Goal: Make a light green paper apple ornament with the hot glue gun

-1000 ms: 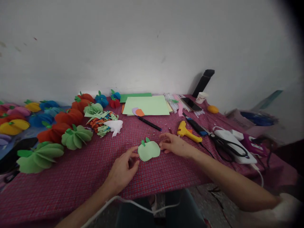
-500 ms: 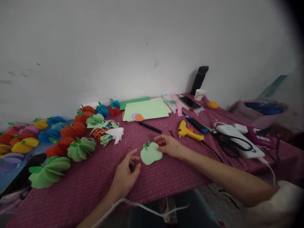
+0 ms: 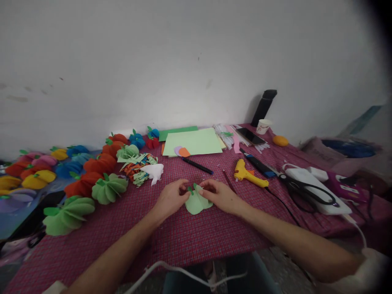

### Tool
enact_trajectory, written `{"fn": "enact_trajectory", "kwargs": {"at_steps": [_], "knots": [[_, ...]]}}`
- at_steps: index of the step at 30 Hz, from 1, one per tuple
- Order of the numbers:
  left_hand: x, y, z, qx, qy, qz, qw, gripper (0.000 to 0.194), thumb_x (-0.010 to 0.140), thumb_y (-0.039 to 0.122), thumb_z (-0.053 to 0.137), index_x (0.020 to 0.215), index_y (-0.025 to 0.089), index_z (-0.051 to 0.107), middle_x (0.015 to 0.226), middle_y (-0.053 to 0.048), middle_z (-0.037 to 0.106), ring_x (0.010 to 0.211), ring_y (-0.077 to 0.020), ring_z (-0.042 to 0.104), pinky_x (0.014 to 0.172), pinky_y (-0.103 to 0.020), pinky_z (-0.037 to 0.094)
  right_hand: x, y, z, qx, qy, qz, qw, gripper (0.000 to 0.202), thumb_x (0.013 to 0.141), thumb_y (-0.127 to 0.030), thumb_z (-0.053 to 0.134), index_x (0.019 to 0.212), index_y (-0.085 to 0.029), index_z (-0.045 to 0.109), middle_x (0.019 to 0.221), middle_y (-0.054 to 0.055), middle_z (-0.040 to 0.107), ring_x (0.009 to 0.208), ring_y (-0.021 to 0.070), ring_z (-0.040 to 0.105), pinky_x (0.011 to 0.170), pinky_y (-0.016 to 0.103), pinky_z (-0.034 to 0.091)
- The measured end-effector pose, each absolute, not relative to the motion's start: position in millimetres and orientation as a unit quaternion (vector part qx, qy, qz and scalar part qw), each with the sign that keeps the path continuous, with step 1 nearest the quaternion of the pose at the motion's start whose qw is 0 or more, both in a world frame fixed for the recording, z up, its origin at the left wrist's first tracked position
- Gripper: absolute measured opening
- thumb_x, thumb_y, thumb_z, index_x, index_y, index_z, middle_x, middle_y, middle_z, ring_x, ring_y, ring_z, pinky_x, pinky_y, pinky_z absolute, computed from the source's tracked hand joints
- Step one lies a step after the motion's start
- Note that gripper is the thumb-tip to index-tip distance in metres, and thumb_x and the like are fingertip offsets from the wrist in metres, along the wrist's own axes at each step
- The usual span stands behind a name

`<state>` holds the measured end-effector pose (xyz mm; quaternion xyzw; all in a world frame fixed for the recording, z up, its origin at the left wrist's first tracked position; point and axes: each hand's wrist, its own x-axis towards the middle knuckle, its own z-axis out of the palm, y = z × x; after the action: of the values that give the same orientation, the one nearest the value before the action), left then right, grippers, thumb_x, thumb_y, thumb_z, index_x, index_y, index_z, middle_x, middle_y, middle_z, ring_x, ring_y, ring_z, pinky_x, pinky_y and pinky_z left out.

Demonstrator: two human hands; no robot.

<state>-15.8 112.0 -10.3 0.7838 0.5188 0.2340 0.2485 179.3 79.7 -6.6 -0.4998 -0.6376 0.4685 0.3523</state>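
Note:
A pale green paper pumpkin with a darker green stem lies flat on the checked cloth in front of me, its layers stacked together. My left hand pinches its upper left edge beside the stem. On the opposite side, my right hand has thumb and fingers closed on the upper right edge. Fingertips of both hands cover part of the rim. Fanned-out green paper pumpkins stand to the left of my left hand. A yellow glue gun lies to the right, beyond my right hand.
Paper scraps, a black pen and light green sheets lie toward the wall. At right are black-handled scissors, a white power bank, a phone, a paper cup and a black bottle.
My left hand has moved right and up from beside the paper pumpkin and taken hold of its edge. My right hand has shifted in closer to the stem. The view has turned slightly left.

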Motion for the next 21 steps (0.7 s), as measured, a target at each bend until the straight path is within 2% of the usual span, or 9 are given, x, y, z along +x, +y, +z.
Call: {"fn": "enact_trajectory", "kwargs": {"at_steps": [2, 4, 9, 14, 17, 21], "knots": [[-15.9, 113.5, -9.5, 0.781, 0.521, 0.236, 0.252, 0.03, 0.075, 0.026, 0.055, 0.103, 0.019, 0.063, 0.088, -0.004, 0.068, 0.078, -0.0168, 0.062, 0.07, -0.027, 0.047, 180.8, 75.0, -4.1, -0.498, -0.634, 0.479, 0.348, 0.026, 0.085, -0.04, 0.048, 0.091, -0.016, 0.059, 0.077, 0.002, 0.061, 0.066, 0.0129, 0.055, 0.059, 0.025, 0.043], [-15.5, 114.9, -9.7, 0.777, 0.522, 0.241, 0.257, 0.027, 0.076, 0.026, 0.053, 0.1, 0.019, 0.064, 0.088, -0.004, 0.069, 0.079, -0.017, 0.062, 0.071, -0.027, 0.047, 182.8, 71.7, -2.7, -0.486, -0.64, 0.485, 0.344, 0.03, 0.088, -0.04, 0.041, 0.088, -0.017, 0.06, 0.076, 0.002, 0.061, 0.066, 0.0132, 0.055, 0.06, 0.025, 0.043], [-14.5, 117.2, -13.2, 0.769, 0.517, 0.256, 0.275, 0.029, 0.078, 0.023, 0.051, 0.104, 0.019, 0.062, 0.086, -0.003, 0.069, 0.076, -0.0158, 0.063, 0.071, -0.027, 0.048, 186.1, 68.5, -5.8, -0.465, -0.681, 0.468, 0.317, 0.021, 0.085, -0.027, 0.045, 0.094, -0.02, 0.063, 0.086, 0.001, 0.064, 0.076, 0.0149, 0.057, 0.069, 0.026, 0.044], [-16.5, 117.2, -13.6, 0.784, 0.487, 0.259, 0.286, 0.035, 0.075, 0.017, 0.053, 0.109, 0.021, 0.061, 0.09, -0.002, 0.068, 0.08, -0.0144, 0.061, 0.075, -0.027, 0.048, 186.4, 70.0, -9.4, -0.478, -0.689, 0.446, 0.312, 0.023, 0.083, -0.019, 0.043, 0.094, -0.02, 0.063, 0.084, 0.001, 0.064, 0.073, 0.0139, 0.057, 0.066, 0.024, 0.044], [-16.0, 118.2, -11.3, 0.799, 0.463, 0.258, 0.284, 0.034, 0.074, 0.017, 0.055, 0.106, 0.022, 0.064, 0.094, -0.003, 0.067, 0.083, -0.0148, 0.06, 0.077, -0.027, 0.047, 187.0, 70.5, -10.8, -0.479, -0.709, 0.424, 0.298, 0.025, 0.083, -0.017, 0.042, 0.095, -0.02, 0.064, 0.085, 0.0, 0.065, 0.073, 0.0138, 0.058, 0.067, 0.025, 0.045], [-13.7, 121.6, -8.6, 0.808, 0.45, 0.257, 0.279, 0.026, 0.076, 0.019, 0.054, 0.098, 0.023, 0.068, 0.088, -0.002, 0.067, 0.079, -0.0145, 0.059, 0.076, -0.027, 0.046, 188.2, 69.9, -13.8, -0.477, -0.744, 0.37, 0.285, 0.027, 0.084, -0.015, 0.043, 0.1, -0.02, 0.064, 0.094, 0.003, 0.067, 0.081, 0.0151, 0.06, 0.074, 0.027, 0.047]]}}
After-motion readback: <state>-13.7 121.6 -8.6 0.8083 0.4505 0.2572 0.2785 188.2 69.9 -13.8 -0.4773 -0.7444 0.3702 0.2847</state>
